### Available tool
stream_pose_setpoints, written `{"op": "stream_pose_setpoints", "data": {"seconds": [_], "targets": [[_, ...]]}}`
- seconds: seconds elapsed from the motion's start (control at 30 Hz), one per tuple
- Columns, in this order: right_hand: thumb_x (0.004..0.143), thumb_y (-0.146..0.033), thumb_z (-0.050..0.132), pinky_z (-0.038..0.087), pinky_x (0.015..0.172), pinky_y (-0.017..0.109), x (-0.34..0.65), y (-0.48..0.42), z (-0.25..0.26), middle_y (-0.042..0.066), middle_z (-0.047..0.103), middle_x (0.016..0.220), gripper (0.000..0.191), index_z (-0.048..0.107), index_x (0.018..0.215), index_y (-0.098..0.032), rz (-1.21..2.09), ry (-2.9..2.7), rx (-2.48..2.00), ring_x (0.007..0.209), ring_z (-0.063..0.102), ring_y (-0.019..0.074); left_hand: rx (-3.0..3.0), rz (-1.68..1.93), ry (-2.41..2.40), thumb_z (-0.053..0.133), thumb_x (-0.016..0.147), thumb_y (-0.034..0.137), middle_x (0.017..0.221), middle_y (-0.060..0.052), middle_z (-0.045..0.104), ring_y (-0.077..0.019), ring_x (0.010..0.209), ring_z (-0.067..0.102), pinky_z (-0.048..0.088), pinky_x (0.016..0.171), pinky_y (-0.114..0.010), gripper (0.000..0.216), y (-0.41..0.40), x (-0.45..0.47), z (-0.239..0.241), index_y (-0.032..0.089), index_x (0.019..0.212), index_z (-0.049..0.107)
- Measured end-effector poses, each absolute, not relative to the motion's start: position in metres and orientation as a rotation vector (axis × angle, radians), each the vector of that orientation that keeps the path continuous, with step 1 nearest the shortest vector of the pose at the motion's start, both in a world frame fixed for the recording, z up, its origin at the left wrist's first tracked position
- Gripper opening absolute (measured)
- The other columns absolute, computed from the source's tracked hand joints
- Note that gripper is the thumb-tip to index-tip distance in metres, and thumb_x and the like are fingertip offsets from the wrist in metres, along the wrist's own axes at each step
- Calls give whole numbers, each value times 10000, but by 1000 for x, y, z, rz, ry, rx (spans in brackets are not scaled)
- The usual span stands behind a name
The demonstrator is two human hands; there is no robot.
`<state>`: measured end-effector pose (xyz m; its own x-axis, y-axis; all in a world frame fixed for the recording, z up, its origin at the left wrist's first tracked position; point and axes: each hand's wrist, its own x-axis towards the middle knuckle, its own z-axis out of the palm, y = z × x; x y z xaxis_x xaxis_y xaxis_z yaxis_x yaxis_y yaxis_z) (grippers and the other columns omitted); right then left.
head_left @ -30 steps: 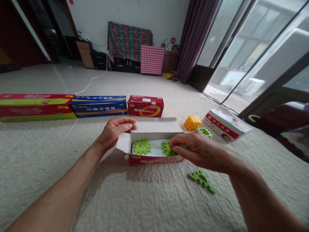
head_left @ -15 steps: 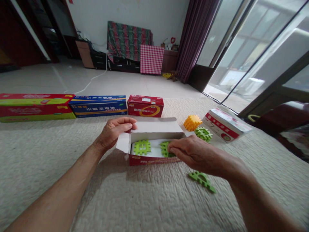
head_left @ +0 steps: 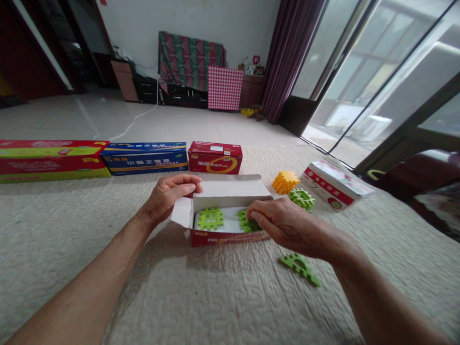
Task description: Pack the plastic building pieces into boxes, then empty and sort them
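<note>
An open red cardboard box (head_left: 223, 238) lies before me, its pale lid flap (head_left: 233, 187) raised at the back. My left hand (head_left: 173, 194) pinches the lid's left end between thumb and fingers. Inside, on a white lining, a green toothed building block with a window pattern (head_left: 210, 219) rests at the left. My right hand (head_left: 275, 219) reaches over the box's right end, its fingers closed on a second green building block (head_left: 244, 220), partly hidden by the hand. A triangular green piece (head_left: 300, 269) lies on the quilted cover, below my right wrist.
Beyond the right hand sit a yellow block stack (head_left: 285, 182), a green block cube (head_left: 302, 199) and a white-and-red box (head_left: 336, 184). Along the far edge stand a red box (head_left: 214, 158), a blue box (head_left: 143, 158) and a red-and-green box (head_left: 53, 160).
The right hand has moved slightly left over the second green block. My left hand keeps its place at the lid; the rest of the view shifts only a little.
</note>
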<state>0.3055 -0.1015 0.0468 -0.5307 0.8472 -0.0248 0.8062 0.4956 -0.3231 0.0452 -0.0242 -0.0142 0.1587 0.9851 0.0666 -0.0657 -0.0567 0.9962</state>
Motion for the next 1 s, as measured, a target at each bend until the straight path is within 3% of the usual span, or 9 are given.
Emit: {"op": "stream_pose_setpoints", "data": {"seconds": [0.2,0.37,0.53,0.73,1.0], "targets": [[987,-262,350,394,628,279,305,-102,49,20,601,714,313,553,765,-177,426,-2588,-1444,627,527,115,1249,1159,1015,765,606,319,785,-35,726,-131,578,598,462,523,-229,275,-25,46,-13,166,833,730],[985,-333,359,439,668,298,339,-100,64,40,679,838,324,643,920,-191,300,-2401,-1435,715,594,140,1227,1177,1030,772,590,314,772,-44,727,-138,575,607,464,505,-225,282,-26,48,-11,155,818,727],[854,-343,523,499,784,368,415,-80,55,82,697,997,271,672,1021,-191,135,-2275,-1652,865,638,205,1196,1175,1025,785,581,309,772,-37,727,-124,562,612,459,475,-198,272,-28,48,-9,160,802,730],[699,-232,596,433,1013,437,466,-66,28,104,615,1266,548,585,1247,-206,94,-2395,-1823,1161,568,269,1205,1158,1031,787,592,310,786,-37,738,-144,553,627,464,451,-209,244,-28,47,-10,186,796,739],[623,-102,512,403,1043,436,456,-60,16,94,602,1248,600,587,1208,-219,172,-2445,-1760,1180,552,267,1199,1129,1017,797,618,303,804,-20,745,-157,598,628,473,487,-219,230,-25,43,-14,202,820,753]]}}
